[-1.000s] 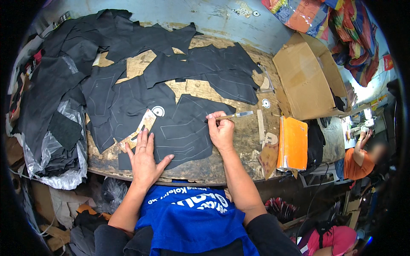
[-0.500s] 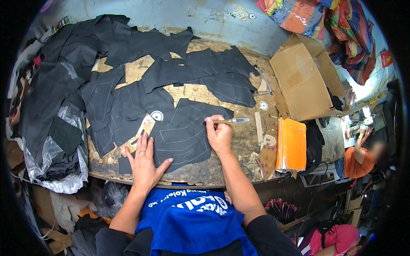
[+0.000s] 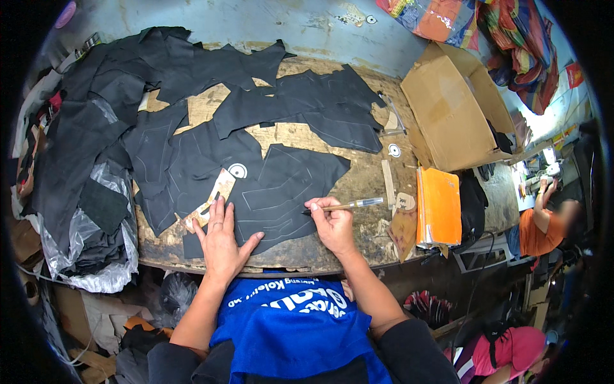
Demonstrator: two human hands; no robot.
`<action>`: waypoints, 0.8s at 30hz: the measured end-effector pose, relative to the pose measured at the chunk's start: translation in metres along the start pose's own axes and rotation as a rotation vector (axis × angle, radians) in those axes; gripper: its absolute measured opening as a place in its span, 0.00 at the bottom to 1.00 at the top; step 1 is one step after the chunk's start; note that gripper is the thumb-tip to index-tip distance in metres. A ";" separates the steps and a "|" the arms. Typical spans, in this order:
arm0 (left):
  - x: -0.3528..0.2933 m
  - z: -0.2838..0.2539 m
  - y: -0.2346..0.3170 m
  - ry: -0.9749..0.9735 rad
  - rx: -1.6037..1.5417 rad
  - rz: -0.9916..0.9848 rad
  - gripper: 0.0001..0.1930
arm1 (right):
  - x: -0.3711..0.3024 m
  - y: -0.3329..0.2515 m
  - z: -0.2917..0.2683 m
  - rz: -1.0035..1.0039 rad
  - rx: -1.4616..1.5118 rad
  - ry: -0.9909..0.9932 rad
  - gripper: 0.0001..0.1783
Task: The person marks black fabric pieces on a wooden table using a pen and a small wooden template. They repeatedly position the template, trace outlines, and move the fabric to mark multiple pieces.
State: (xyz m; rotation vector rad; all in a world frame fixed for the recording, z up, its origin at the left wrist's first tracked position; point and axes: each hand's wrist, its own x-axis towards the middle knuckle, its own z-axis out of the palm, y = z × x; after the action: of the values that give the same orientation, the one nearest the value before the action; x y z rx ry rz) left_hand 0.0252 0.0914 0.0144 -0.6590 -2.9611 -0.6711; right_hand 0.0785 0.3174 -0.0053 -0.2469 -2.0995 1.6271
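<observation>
My left hand [image 3: 222, 238] lies flat with fingers spread on a tan cardboard template [image 3: 211, 200] and the black material beneath it. My right hand [image 3: 334, 222] grips a pen [image 3: 348, 205], its tip resting on a black piece of leather-like material [image 3: 281, 189] marked with pale outlines. Both hands are near the front edge of a worn wooden table [image 3: 368, 176].
Several black cut pieces [image 3: 192, 70] cover the table's left and back. A black pile on clear plastic [image 3: 83, 211] hangs at the left. An open cardboard box [image 3: 448, 109] and an orange book [image 3: 438, 206] sit to the right. Another person [image 3: 540, 224] works at the far right.
My right hand with the pen has shifted slightly along the black piece. My left hand stays pressed on the template.
</observation>
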 end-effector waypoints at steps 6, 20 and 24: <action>-0.001 0.000 0.000 0.009 0.001 0.004 0.43 | -0.005 0.004 0.004 -0.131 -0.080 0.010 0.04; 0.000 -0.001 0.001 -0.009 -0.009 -0.005 0.43 | -0.009 0.001 0.003 -0.119 -0.100 0.090 0.04; -0.001 -0.002 0.001 0.002 0.025 0.011 0.43 | -0.008 0.006 0.002 -0.173 -0.135 0.098 0.05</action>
State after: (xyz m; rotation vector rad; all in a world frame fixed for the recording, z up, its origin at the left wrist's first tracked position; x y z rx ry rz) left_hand 0.0260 0.0914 0.0162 -0.6726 -2.9569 -0.6319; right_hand 0.0839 0.3137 -0.0135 -0.1791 -2.0963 1.3500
